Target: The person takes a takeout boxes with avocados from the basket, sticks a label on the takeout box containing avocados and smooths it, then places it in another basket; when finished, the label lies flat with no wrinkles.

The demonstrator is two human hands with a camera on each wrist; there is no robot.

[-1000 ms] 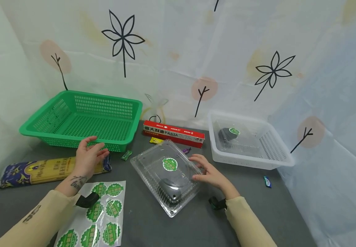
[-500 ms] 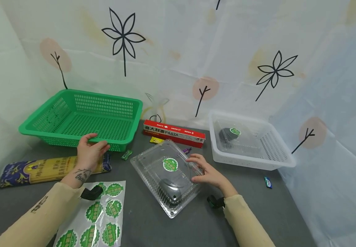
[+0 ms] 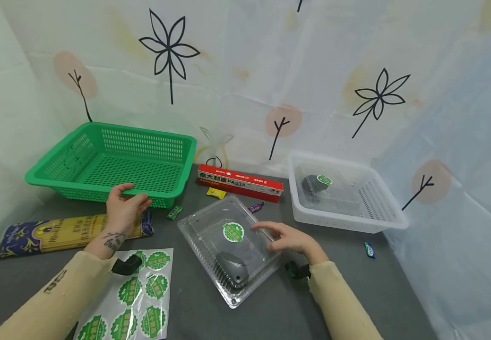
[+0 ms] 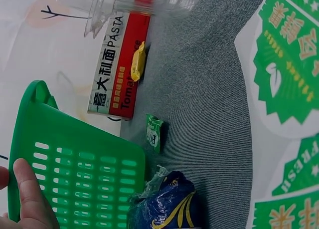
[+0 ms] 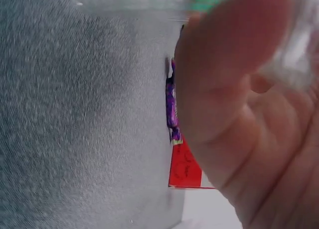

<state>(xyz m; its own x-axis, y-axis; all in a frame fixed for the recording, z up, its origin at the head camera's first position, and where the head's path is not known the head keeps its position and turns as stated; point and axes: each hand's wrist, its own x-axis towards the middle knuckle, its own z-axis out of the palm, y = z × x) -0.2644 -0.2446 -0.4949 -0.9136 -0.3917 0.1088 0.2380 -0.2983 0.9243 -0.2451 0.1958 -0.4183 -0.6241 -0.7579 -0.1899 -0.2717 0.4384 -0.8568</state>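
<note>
At the left, my left hand grips the near rim of a green plastic basket. In the left wrist view, the thumb lies against the basket's slotted outer wall, and another fingertip shows past the rim. My right hand holds the right corner of a clear plastic food container with a round green sticker on its lid. Something dark shows through the container. The thumb fills much of the right wrist view, hiding most of the grip; clear plastic appears behind it, blurred.
A pasta packet and sticker sheet lie at left. A red pasta box stands at the back. Yellow, green, purple and blue candies lie about. A white basket holds another clear container.
My left fingers have closed on the basket rim. The clear container has shifted slightly toward me, uncovering more of the yellow and purple candies; my right fingers reach farther over its lid.
</note>
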